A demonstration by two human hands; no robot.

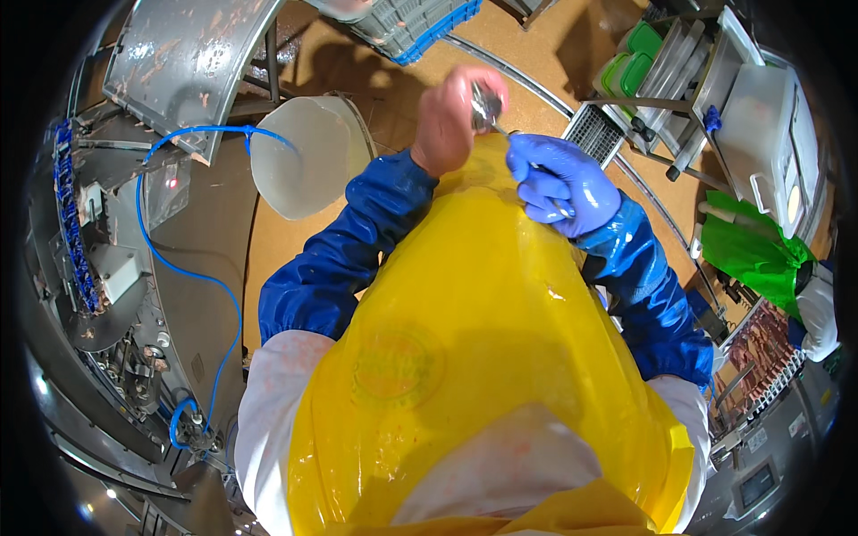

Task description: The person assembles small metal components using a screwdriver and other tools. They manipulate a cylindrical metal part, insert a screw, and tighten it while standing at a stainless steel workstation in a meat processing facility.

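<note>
Both my hands are raised close together over the top of my yellow apron (429,357). My left hand (444,121), pinkish and slightly blurred, has its fingers closed around a dark, shiny metal piece (487,104) whose kind I cannot make out. From that piece a thin metal shaft (502,132) points toward my right hand (563,183). The right one wears a blue-violet glove and is curled shut on a slim metal-handled tool (563,208); a bright end shows below its fingers. Whether shaft and handle are one tool is hidden by the fist. Wet blue sleeves cover both forearms.
A whitish tub (308,161) stands left of my hands, with a blue hose (234,299) looping beside machinery. A steel table (192,62) is far left, a grey crate (393,31) ahead. Right are a rack (706,89), a white bin (773,134) and a person in a green apron (751,255).
</note>
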